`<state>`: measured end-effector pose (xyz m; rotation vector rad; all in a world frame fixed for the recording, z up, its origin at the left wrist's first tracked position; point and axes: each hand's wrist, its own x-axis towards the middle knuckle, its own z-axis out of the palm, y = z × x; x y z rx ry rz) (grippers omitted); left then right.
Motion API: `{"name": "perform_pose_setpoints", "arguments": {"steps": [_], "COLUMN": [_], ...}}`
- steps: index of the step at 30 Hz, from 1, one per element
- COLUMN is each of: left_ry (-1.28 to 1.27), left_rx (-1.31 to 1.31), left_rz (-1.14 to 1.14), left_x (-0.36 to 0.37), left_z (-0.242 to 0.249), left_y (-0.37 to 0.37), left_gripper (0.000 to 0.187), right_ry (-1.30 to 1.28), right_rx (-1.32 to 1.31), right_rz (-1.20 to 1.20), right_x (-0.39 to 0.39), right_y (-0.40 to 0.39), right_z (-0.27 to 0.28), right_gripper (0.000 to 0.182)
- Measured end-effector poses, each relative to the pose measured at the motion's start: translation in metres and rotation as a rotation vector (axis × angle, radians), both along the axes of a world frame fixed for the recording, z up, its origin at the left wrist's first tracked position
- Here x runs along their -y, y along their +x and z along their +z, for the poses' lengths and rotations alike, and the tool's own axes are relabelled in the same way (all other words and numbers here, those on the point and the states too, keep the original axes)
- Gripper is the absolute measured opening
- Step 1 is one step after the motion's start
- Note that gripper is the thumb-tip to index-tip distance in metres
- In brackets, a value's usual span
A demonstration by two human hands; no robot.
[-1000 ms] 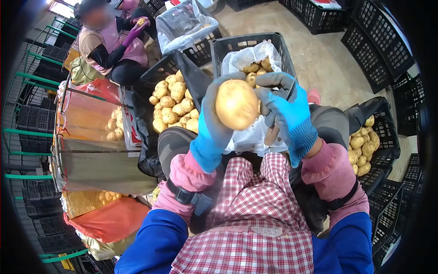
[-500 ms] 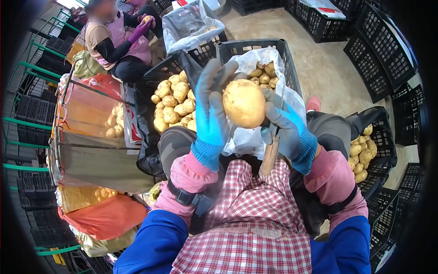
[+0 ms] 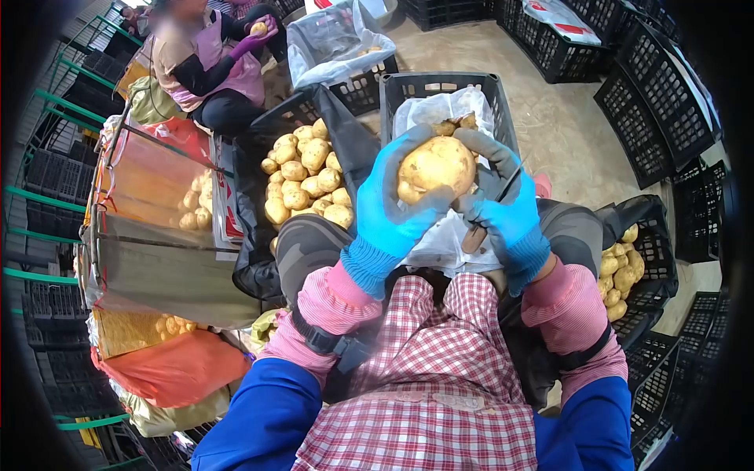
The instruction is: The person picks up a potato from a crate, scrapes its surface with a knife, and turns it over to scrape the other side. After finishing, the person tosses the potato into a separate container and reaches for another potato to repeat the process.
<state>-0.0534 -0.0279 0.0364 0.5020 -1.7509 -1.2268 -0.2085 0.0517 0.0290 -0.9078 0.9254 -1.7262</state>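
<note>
A large pale potato [image 3: 437, 166] rests in my left hand [image 3: 393, 200], its gloved fingers wrapped round the left side and underneath. My right hand [image 3: 510, 224], in a matching blue and grey glove, grips a knife [image 3: 473, 239]. The knife's wooden handle end shows below the thumb, and a thin dark blade sticks up past the fingers. Fingertips of my right hand reach the potato's upper right edge. Beneath both hands stands a black crate [image 3: 503, 102] lined with white plastic, where a few brownish potatoes [image 3: 455, 125] show behind the held one.
Left of my knee, a black-lined crate holds many yellow potatoes [image 3: 302, 177]. Another crate of potatoes [image 3: 620, 271] stands at my right. A co-worker [image 3: 212, 71] sits at upper left with a potato in purple gloves. Black crates [image 3: 636, 118] line the right side.
The potato has shifted slightly right and turned in my left hand. My right hand has changed its hold; the knife's handle is now mostly covered and its blade shows.
</note>
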Motion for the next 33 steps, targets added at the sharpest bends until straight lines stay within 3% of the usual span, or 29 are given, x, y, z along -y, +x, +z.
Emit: {"name": "perform_pose_setpoints", "arguments": {"steps": [4, 10, 17, 21, 25, 33], "left_ry": [0.141, 0.387, 0.712, 0.56, 0.45, 0.267], "left_rx": [-0.126, -0.183, -0.206, -0.24, -0.233, -0.278], "left_rz": [0.093, -0.027, -0.245, -0.289, -0.306, -0.208], "left_x": [0.009, 0.013, 0.006, 0.006, 0.003, -0.002], "left_z": [-0.009, 0.001, -0.013, -0.006, -0.003, -0.003], "left_y": [0.001, 0.002, 0.01, 0.007, 0.007, 0.001], "left_gripper": [0.058, 0.076, 0.08, 0.087, 0.101, 0.1], "right_ry": [-0.052, -0.14, -0.275, -0.043, -0.025, 0.085], "right_rx": [-0.132, -0.32, -0.488, -0.134, -0.109, 0.034], "right_rz": [-0.071, -0.146, -0.234, -0.149, -0.139, -0.021], "right_x": [0.004, 0.007, 0.008, 0.003, 0.0, -0.005], "right_y": [0.01, 0.011, -0.004, -0.002, -0.004, -0.006], "right_z": [-0.015, -0.011, -0.008, 0.007, 0.011, 0.019], "right_gripper": [0.079, 0.076, 0.065, 0.063, 0.06, 0.053]}}
